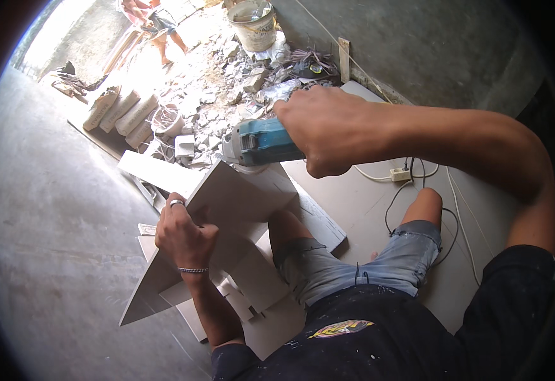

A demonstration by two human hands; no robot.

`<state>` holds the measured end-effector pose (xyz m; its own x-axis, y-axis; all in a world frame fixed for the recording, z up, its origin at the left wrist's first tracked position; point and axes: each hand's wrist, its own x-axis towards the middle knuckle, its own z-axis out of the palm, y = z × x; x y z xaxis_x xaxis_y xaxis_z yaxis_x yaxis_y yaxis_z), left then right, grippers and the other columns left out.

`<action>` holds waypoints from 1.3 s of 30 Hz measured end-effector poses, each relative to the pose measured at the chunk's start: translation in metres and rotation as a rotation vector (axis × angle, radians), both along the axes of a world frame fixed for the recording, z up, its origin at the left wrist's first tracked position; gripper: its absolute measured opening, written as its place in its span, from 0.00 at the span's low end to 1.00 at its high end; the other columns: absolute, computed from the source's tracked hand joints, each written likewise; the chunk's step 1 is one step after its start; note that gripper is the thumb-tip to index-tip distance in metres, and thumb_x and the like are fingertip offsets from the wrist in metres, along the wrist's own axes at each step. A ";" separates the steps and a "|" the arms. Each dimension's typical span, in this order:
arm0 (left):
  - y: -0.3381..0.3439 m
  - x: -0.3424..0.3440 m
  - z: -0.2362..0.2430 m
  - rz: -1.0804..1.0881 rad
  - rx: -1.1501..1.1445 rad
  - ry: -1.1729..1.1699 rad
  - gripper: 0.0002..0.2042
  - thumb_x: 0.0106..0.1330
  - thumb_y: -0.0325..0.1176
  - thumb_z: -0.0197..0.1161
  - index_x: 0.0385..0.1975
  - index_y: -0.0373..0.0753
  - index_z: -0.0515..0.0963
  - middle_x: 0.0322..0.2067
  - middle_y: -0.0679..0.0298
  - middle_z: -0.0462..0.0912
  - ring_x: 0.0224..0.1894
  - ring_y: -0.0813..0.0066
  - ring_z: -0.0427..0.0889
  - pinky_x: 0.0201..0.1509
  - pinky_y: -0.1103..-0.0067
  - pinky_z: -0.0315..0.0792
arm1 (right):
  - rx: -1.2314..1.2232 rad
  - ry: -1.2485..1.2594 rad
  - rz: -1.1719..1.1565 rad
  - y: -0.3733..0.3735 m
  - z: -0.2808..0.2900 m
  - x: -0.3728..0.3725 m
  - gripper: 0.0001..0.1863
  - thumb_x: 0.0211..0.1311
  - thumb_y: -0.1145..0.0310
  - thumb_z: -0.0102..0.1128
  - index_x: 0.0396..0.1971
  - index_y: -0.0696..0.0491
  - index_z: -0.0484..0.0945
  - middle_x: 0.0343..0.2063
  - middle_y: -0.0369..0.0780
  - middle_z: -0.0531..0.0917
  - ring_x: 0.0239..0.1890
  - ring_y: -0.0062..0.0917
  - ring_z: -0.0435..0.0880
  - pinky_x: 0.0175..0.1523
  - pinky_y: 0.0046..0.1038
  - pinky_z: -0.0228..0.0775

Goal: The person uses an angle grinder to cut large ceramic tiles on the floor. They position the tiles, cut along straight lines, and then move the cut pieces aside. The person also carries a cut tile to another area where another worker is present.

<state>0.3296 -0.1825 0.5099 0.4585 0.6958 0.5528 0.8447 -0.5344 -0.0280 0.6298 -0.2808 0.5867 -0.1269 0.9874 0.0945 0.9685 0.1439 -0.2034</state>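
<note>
My right hand (329,130) is wrapped round the body of a teal angle grinder (266,141). The grinder's grey head lies at the far edge of a large grey tile (242,193), which is tilted up in front of me; its disc is mostly hidden, and I cannot tell whether it touches the tile. On the tile's left edge, my left hand (185,235) is closed, its fingers over the top side. A ring and a chain bracelet show on that hand. Cut grey tile pieces (258,279) lie beneath and beside the tile, near my left knee.
Broken rubble (217,95) covers the floor ahead, with a dirty white bucket (253,25) and several filled sacks (122,111) around it. An extension socket (401,174) and loose cables lie at my right. Another person (153,25) is at the far left.
</note>
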 end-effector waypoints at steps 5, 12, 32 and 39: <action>0.002 0.000 -0.003 -0.047 0.070 -0.024 0.16 0.46 0.28 0.66 0.37 0.35 0.76 0.31 0.52 0.81 0.35 0.44 0.82 0.36 0.59 0.73 | -0.068 -0.011 -0.006 -0.001 0.005 -0.001 0.09 0.36 0.76 0.65 0.21 0.64 0.85 0.27 0.53 0.86 0.32 0.44 0.89 0.39 0.38 0.83; 0.001 0.000 -0.001 -0.019 0.026 -0.004 0.16 0.48 0.30 0.69 0.37 0.35 0.76 0.32 0.52 0.82 0.35 0.45 0.83 0.37 0.59 0.74 | -0.232 -0.022 -0.084 -0.003 0.020 -0.004 0.23 0.43 0.75 0.68 0.43 0.67 0.76 0.40 0.57 0.84 0.48 0.52 0.85 0.53 0.43 0.79; 0.001 0.001 -0.002 0.015 -0.008 -0.022 0.21 0.43 0.25 0.60 0.42 0.36 0.78 0.32 0.51 0.83 0.37 0.42 0.84 0.40 0.58 0.76 | -0.014 0.008 -0.001 0.002 0.003 -0.003 0.08 0.33 0.77 0.63 0.18 0.64 0.84 0.23 0.52 0.85 0.27 0.41 0.89 0.34 0.37 0.82; 0.004 0.000 -0.002 0.006 0.013 -0.015 0.17 0.50 0.33 0.72 0.39 0.36 0.78 0.32 0.52 0.83 0.36 0.46 0.84 0.38 0.59 0.75 | -0.087 0.035 -0.011 0.004 0.004 -0.002 0.08 0.33 0.76 0.63 0.18 0.63 0.83 0.22 0.52 0.84 0.28 0.41 0.89 0.33 0.37 0.81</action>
